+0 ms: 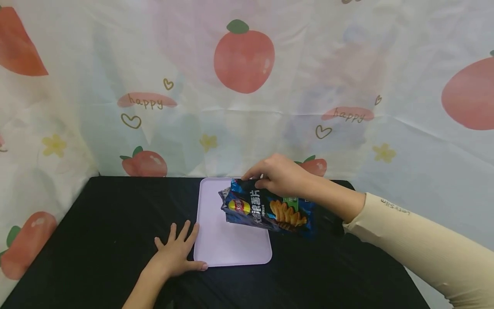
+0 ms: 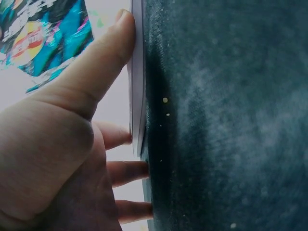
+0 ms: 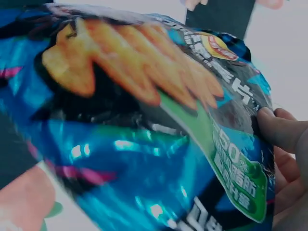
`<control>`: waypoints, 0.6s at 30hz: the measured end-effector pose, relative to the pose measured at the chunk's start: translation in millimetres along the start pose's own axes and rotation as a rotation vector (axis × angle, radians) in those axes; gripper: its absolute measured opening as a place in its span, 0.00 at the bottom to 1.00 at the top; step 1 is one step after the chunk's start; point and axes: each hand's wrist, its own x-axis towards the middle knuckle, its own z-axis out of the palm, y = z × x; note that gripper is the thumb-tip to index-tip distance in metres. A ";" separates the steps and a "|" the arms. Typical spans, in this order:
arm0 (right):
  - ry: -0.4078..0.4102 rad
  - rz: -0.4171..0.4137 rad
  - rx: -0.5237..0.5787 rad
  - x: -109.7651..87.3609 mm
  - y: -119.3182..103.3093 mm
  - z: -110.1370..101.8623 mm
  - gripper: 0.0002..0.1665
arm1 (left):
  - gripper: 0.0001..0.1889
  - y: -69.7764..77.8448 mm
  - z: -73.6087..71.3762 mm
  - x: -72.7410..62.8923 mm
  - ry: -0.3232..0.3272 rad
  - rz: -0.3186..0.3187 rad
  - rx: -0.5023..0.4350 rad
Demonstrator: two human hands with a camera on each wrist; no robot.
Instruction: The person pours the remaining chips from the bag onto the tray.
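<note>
A blue and black bag of potato chips (image 1: 266, 208) is held on its side above the lilac tray (image 1: 227, 246), its right end reaching past the tray's edge. My right hand (image 1: 279, 176) pinches the bag's upper edge between thumb and fingers; the right wrist view shows the thumb (image 3: 276, 127) on the bag's printed front. At the tray's left front corner, my left hand (image 1: 173, 253) lies with spread fingers, its thumb and a fingertip touching the rim. In the left wrist view the left thumb (image 2: 103, 53) runs along the tray's edge (image 2: 137, 86).
The tray lies on a table covered in black cloth (image 1: 115, 240). Behind and at the sides hangs a pale curtain (image 1: 247, 133) printed with fruit. A few small pale crumbs (image 2: 165, 100) dot the cloth beside the tray in the left wrist view.
</note>
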 end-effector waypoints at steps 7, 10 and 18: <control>-0.010 -0.002 -0.006 0.7 1.5 4.3 0.18 | 0.63 1.2 -1.5 -1.3 -0.008 -0.004 -0.009; -0.026 0.002 -0.013 1.5 0.8 2.9 0.18 | 0.63 1.4 -1.4 -1.5 -0.005 -0.003 -0.009; -0.021 -0.020 -0.058 4.3 -2.2 3.4 0.18 | 0.64 0.1 0.2 0.3 -0.007 -0.005 -0.010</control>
